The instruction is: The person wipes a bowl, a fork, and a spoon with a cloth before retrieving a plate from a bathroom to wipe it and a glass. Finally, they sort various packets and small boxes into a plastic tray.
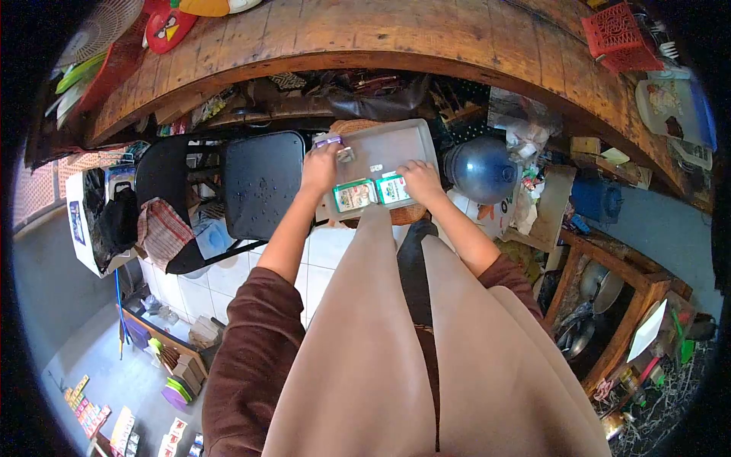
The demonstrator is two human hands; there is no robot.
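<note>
A pale plastic tray (392,141) rests on a round woven surface in front of me. My left hand (320,165) is at the tray's left side, its fingers closed on a small purple and white pack (330,142). On the right side, my right hand (420,181) has its fingers at the edge of a green and white pack (394,190). Beside that, a second green-edged pack (355,196) lies in the tray's near left part. Small white pieces (376,167) sit near the tray's middle.
A black folding chair (265,183) stands at the left, with a striped cloth (164,234) near it. A large blue water bottle (483,170) is just right of the tray. Beyond the tray runs a curved wooden table (365,38). A red basket (620,36) sits far right.
</note>
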